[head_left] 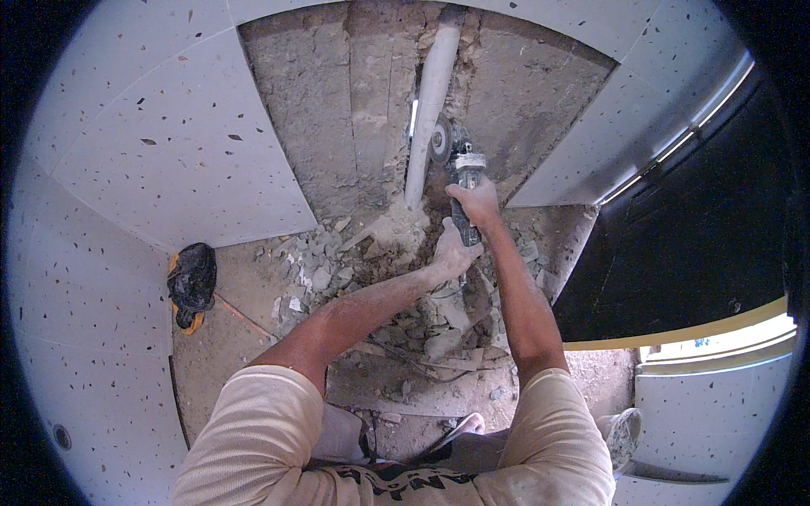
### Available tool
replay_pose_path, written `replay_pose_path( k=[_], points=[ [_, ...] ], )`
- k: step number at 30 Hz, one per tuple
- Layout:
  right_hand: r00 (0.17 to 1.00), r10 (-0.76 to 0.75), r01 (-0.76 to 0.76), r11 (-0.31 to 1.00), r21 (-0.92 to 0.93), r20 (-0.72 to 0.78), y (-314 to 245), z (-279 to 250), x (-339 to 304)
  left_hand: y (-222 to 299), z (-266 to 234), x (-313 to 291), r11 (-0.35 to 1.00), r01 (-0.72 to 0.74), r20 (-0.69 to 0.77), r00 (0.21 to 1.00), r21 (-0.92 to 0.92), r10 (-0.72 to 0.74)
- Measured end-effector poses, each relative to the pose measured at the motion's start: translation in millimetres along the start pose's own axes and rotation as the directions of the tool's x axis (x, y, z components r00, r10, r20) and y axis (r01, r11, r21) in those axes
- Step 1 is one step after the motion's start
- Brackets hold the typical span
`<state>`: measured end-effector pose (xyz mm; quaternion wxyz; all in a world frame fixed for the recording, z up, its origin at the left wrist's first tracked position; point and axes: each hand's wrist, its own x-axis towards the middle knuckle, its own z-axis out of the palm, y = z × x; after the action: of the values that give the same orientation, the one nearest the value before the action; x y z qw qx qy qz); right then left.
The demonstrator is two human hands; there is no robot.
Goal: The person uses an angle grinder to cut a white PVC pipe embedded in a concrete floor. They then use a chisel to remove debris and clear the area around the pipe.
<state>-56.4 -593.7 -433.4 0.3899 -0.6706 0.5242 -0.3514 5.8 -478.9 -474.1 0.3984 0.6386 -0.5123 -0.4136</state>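
Observation:
An angle grinder (467, 173) is held in both my hands, its round disc (440, 139) up against or very near the right side of a white pipe (432, 97). My right hand (478, 202) wraps round the grinder's body just behind its head. Lower down, my left hand (456, 249) grips the rear part of the body. The pipe runs down a chased-out groove in the bare wall (531, 93) and ends in a pale, dusty mound (396, 229). Whether the disc cuts into the pipe I cannot tell.
Broken rubble (439, 325) lies in a heap below my arms, with a cable (413, 358) across it. A black bag (192, 277) sits at the left by the speckled tiled wall (194, 126). To the right stand a dark panel (666, 219) and a bucket (623, 434).

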Motion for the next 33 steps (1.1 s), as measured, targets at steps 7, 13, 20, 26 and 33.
replay_pose_path(
  k=[7,13,20,26,33],
  points=[
    [1.000,-0.001,0.001,0.999,0.042,0.001,7.5,1.2,5.8,5.8,-2.8,-1.9,0.999,0.041,0.023,0.999,0.014,-0.042],
    [0.999,0.036,-0.037,0.997,-0.074,-0.002,4.5,4.3,4.6,-1.3,-2.2,-3.7,1.000,-0.020,-0.059,0.998,-0.024,0.018],
    [0.995,-0.054,0.058,0.997,0.052,-0.088,-10.8,-3.7,-11.6,8.1,-13.1,-14.1,0.980,-0.191,-0.048,0.981,-0.048,0.188],
    [0.996,-0.054,0.057,0.998,0.035,-0.072,-32.3,7.0,-36.5,-4.9,-18.5,-26.8,0.965,-0.262,-0.115,0.960,-0.033,0.257],
    [0.991,-0.020,0.028,0.998,0.060,-0.135,-22.5,39.2,-42.2,-34.5,-21.3,-24.4,0.965,-0.260,-0.162,0.954,-0.029,0.252]
  ],
)
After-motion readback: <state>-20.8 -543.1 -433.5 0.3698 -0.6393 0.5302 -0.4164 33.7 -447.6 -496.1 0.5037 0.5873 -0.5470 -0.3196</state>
